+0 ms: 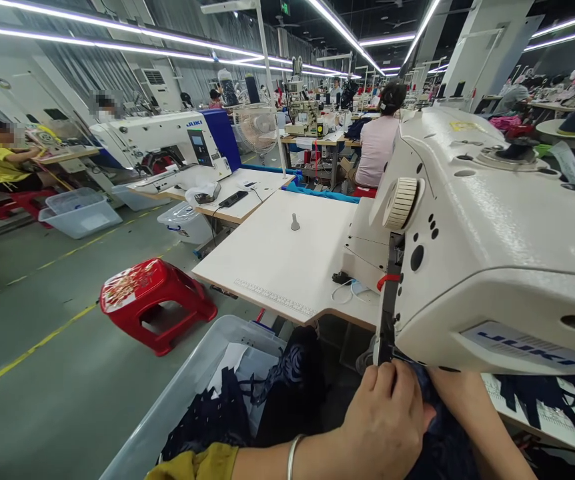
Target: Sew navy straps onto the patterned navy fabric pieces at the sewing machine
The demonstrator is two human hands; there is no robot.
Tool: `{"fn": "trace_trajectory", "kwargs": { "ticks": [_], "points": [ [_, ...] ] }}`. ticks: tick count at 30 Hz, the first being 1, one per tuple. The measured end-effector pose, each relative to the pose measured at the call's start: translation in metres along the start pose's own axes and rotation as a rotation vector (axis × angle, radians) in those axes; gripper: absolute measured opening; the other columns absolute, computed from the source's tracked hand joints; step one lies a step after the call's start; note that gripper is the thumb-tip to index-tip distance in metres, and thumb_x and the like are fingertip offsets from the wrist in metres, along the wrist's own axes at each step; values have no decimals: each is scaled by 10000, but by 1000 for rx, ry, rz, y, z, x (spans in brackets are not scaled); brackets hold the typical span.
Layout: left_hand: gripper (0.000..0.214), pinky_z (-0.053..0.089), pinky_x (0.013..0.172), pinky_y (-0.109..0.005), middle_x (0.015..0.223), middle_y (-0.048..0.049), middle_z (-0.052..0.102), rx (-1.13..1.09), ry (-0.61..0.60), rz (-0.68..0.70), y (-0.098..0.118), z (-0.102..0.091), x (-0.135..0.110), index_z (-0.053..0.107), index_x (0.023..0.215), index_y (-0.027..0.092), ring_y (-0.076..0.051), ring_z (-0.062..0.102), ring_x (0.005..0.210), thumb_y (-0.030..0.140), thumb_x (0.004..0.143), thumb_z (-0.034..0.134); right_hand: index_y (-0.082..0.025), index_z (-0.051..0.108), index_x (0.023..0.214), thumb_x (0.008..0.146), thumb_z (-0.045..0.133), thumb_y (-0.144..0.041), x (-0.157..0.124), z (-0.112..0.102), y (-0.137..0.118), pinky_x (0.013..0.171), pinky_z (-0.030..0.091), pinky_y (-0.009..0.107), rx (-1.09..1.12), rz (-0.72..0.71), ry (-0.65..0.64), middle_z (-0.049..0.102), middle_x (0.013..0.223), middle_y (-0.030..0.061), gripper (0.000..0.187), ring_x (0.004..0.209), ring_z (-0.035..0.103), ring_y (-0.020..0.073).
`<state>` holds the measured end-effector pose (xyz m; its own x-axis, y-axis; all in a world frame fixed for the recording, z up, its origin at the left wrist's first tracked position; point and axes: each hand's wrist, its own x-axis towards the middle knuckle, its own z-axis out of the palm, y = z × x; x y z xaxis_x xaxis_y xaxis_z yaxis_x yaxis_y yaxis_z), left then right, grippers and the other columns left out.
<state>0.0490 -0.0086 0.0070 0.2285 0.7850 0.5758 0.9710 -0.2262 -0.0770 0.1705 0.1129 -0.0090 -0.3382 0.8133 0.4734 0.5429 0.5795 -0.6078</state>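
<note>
My left hand (390,417), with a silver bangle at its wrist, has its fingers curled on dark navy fabric (442,443) below the head of a white JUKI sewing machine (507,240). The fabric hangs under the hand. My right forearm (485,420) reaches in from the lower right to the same cloth. The fingers of my right hand are hidden behind the left hand and the machine head. A red band (388,281) wraps the dark upright part at the machine's near end.
A clear plastic bin (140,433) with navy pieces stands at lower left, beyond my knee. A red stool (162,300) is on the floor. The white machine table (277,260) carries a small grey piece (295,222). A seated co-worker (377,147) faces away ahead.
</note>
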Motion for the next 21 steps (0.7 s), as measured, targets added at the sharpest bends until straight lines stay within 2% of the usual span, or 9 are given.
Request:
{"fn": "trace_trajectory", "kwargs": {
  "ticks": [5, 9, 13, 21],
  "points": [
    [383, 390, 803, -324, 1137, -90, 600, 16, 4, 25, -6, -3, -2, 652, 1119, 97, -201, 536, 923, 408, 968, 486, -223, 706, 980, 830, 542, -415, 1, 1, 1, 876, 501, 525, 0, -20, -8, 731, 914, 140, 294, 1067, 602, 378],
    [343, 386, 830, -320, 1117, -77, 618, 17, 34, 4, -9, -7, -3, 671, 1077, 123, -194, 543, 925, 397, 961, 500, -220, 707, 961, 841, 517, -391, -2, 3, 4, 882, 486, 554, -2, -25, 3, 731, 881, 142, 282, 1067, 598, 381],
    [383, 392, 844, -318, 1160, -109, 609, 23, -2, 50, -10, -6, -6, 631, 1172, 97, -203, 550, 950, 386, 977, 471, -222, 712, 913, 832, 525, -368, -5, 5, 7, 893, 481, 555, -1, -15, 11, 733, 838, 132, 250, 1058, 606, 374],
    [347, 406, 838, -308, 1128, -103, 609, -30, 1, 70, -6, -1, -8, 633, 1133, 97, -202, 561, 949, 370, 984, 477, -232, 695, 813, 783, 520, -360, -7, 7, 19, 895, 514, 458, 5, 11, 7, 753, 881, 88, 219, 1057, 630, 324]
  ]
}}
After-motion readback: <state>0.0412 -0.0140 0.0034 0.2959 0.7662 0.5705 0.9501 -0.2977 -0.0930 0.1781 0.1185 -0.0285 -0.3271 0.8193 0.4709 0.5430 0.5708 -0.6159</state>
